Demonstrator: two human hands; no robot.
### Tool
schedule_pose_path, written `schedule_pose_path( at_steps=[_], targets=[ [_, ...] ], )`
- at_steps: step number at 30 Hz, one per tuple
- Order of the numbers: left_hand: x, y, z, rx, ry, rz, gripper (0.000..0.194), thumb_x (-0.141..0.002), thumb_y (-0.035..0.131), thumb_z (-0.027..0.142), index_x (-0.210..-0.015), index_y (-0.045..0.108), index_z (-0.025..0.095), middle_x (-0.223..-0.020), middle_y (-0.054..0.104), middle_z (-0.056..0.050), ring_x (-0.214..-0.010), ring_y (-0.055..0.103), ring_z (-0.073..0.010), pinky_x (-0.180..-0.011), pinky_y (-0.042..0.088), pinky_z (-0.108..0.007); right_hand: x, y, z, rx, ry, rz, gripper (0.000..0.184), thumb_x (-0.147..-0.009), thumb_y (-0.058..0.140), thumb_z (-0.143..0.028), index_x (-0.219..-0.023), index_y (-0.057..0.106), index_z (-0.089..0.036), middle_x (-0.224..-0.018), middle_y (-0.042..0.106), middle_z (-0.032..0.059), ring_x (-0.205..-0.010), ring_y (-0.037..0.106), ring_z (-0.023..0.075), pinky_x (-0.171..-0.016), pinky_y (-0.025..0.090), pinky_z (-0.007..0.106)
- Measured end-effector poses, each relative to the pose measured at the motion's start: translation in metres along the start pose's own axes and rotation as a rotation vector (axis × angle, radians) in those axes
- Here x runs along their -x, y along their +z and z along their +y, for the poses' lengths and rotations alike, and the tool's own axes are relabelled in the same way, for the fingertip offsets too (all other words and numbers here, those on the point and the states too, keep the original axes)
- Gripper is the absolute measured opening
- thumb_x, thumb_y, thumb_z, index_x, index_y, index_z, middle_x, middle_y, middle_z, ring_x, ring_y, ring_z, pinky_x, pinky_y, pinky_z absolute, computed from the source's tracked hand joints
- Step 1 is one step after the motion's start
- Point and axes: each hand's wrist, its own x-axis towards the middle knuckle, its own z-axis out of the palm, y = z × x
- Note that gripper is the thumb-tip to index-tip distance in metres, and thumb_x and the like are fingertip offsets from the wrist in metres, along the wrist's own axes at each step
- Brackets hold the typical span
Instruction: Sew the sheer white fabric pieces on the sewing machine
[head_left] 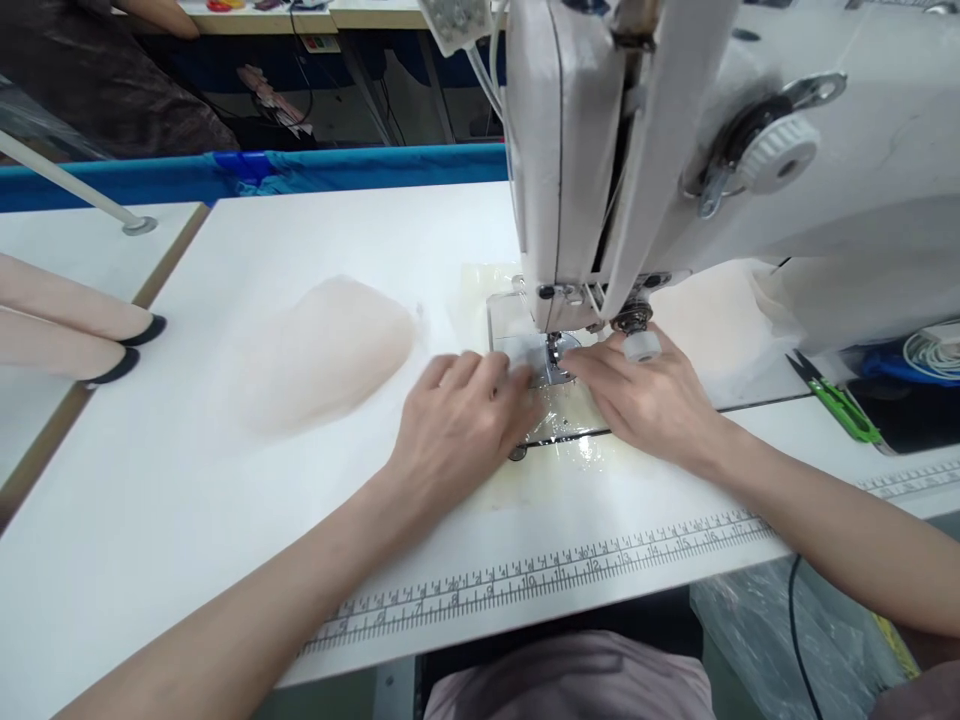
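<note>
My left hand (465,415) is at the left side of the sewing machine's metal needle plate (504,325), fingers curled in and thumb smeared by motion. My right hand (649,390) is on the other side of the presser foot (553,350), its fingers drawn together close to it. Whatever lies between the fingers of either hand is hidden or too small to name. A sheer pale beige fabric piece (337,350) lies flat to the left of my hands. More sheer pale fabric (709,320) rests under the machine arm, beyond my right hand.
The white sewing machine head (570,160) towers over my hands. Green-handled thread snips (840,400) lie at the right by a dark tray (915,410). A printed ruler (525,585) runs along the front edge. Two beige tubular things with black ends (67,310) reach in from the left.
</note>
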Motion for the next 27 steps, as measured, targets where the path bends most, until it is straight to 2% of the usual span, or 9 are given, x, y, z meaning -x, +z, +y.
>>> schedule_pose_path(
  at_steps=[3, 5, 8, 11, 14, 17, 22, 25, 27],
  targets=[
    [0.005, -0.015, 0.009, 0.221, 0.364, 0.063, 0.026, -0.095, 0.051, 0.036, -0.094, 0.067, 0.016, -0.077, 0.069, -0.002, -0.065, 0.063, -0.0145, -0.059, 0.049, -0.029, 0.002, 0.001, -0.006, -0.238, -0.159, -0.09, 0.037, -0.091, 0.044, -0.006, -0.123, 0.061, -0.015, -0.129, 0.064, 0.0056, -0.115, 0.059, 0.0195, -0.093, 0.048, 0.036],
    [0.007, -0.022, 0.011, 0.307, 0.456, 0.16, 0.016, -0.094, 0.054, 0.029, -0.091, 0.066, 0.019, -0.076, 0.07, 0.002, -0.065, 0.063, -0.0103, -0.059, 0.049, -0.024, 0.002, 0.002, -0.007, -0.373, -0.257, -0.105, 0.033, -0.091, 0.046, -0.007, -0.117, 0.064, -0.017, -0.125, 0.066, 0.0032, -0.118, 0.059, 0.0175, -0.099, 0.047, 0.037],
    [0.007, -0.023, 0.008, 0.216, 0.138, 0.198, 0.01, -0.091, 0.057, 0.026, -0.096, 0.062, 0.02, -0.084, 0.072, 0.001, -0.065, 0.065, -0.0106, -0.051, 0.044, -0.024, 0.003, 0.002, -0.005, -0.508, -0.279, -0.03, 0.03, -0.087, 0.047, -0.002, -0.097, 0.07, -0.018, -0.105, 0.075, 0.0009, -0.102, 0.067, 0.0145, -0.1, 0.047, 0.036],
    [0.006, -0.015, 0.003, 0.109, -0.131, -0.034, 0.029, -0.087, 0.061, 0.041, -0.102, 0.061, 0.016, -0.09, 0.069, -0.004, -0.066, 0.065, -0.0158, -0.041, 0.033, -0.027, 0.002, 0.002, 0.0, -0.591, -0.252, -0.022, 0.032, -0.083, 0.045, 0.0, -0.086, 0.07, -0.02, -0.094, 0.076, -0.002, -0.09, 0.069, 0.0134, -0.094, 0.049, 0.035],
    [0.006, -0.008, 0.003, 0.112, -0.203, -0.134, 0.023, -0.089, 0.058, 0.038, -0.098, 0.061, 0.017, -0.084, 0.067, -0.001, -0.062, 0.062, -0.0149, -0.04, 0.029, -0.026, 0.003, 0.0, 0.002, -0.616, -0.215, -0.037, 0.031, -0.08, 0.044, -0.002, -0.078, 0.069, -0.021, -0.083, 0.075, -0.0037, -0.081, 0.069, 0.0131, -0.087, 0.05, 0.034],
    [0.007, -0.006, 0.007, 0.194, -0.261, -0.057, 0.012, -0.093, 0.054, 0.028, -0.09, 0.062, 0.02, -0.078, 0.066, 0.002, -0.054, 0.056, -0.0103, -0.043, 0.029, -0.024, 0.003, -0.002, -0.002, -0.609, -0.123, 0.024, 0.025, -0.077, 0.047, -0.005, -0.075, 0.068, -0.02, -0.078, 0.074, -0.0025, -0.077, 0.068, 0.0145, -0.079, 0.05, 0.033],
    [0.005, -0.013, 0.013, 0.453, -0.306, 0.143, 0.01, -0.091, 0.057, 0.022, -0.082, 0.062, 0.02, -0.078, 0.066, 0.003, -0.05, 0.049, -0.0055, -0.047, 0.036, -0.021, 0.0, -0.007, -0.014, -0.689, 0.343, 0.011, 0.026, -0.084, 0.061, -0.022, -0.11, 0.064, -0.018, -0.089, 0.071, 0.0006, -0.055, 0.057, 0.0084, -0.054, 0.045, 0.024],
    [0.002, -0.018, 0.012, 0.601, -0.312, 0.165, 0.009, -0.088, 0.059, 0.02, -0.08, 0.063, 0.021, -0.074, 0.067, 0.004, -0.049, 0.049, -0.0052, -0.045, 0.038, -0.02, -0.002, -0.01, -0.016, -0.872, 0.484, -0.081, 0.014, -0.083, 0.063, -0.02, -0.097, 0.067, -0.018, -0.068, 0.066, -0.0049, -0.045, 0.048, 0.0055, -0.048, 0.039, 0.021],
    [0.0, -0.022, 0.008, 0.689, -0.374, 0.082, 0.006, -0.085, 0.063, 0.019, -0.079, 0.064, 0.022, -0.067, 0.066, 0.005, -0.043, 0.046, -0.0046, -0.04, 0.036, -0.019, -0.002, -0.01, -0.016, -0.975, 0.525, -0.104, 0.01, -0.084, 0.059, -0.016, -0.086, 0.069, -0.018, -0.06, 0.062, -0.0065, -0.04, 0.045, 0.0042, -0.044, 0.036, 0.02]
  ],
)
